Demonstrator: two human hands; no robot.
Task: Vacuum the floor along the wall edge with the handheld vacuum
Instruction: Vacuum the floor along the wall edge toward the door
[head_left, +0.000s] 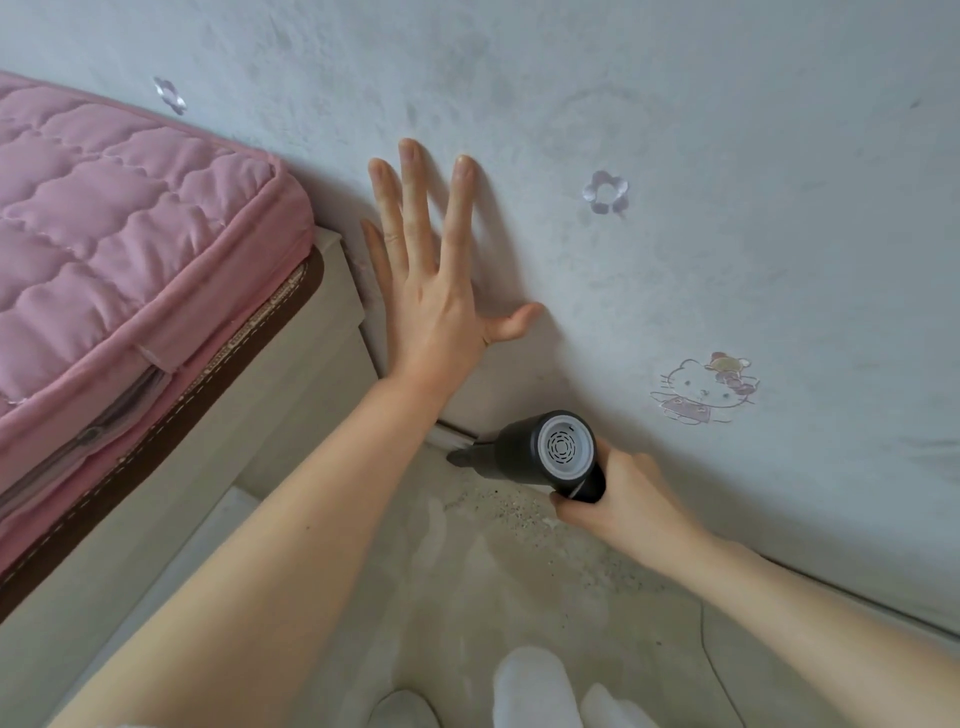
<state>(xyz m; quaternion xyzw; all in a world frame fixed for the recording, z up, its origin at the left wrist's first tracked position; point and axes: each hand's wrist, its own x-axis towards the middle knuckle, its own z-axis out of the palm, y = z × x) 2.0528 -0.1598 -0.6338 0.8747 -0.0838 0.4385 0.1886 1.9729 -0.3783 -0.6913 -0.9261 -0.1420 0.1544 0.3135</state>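
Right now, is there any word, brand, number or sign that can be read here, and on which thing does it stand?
None can be read.
Handheld vacuum: no brand or label visible on its black body or grey rear cap.
Wall stickers, a cartoon cat and flowers: pictures only, no text.

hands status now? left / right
Left hand: open, fingers spread flat on the wall.
Right hand: closed grip on the handheld vacuum.
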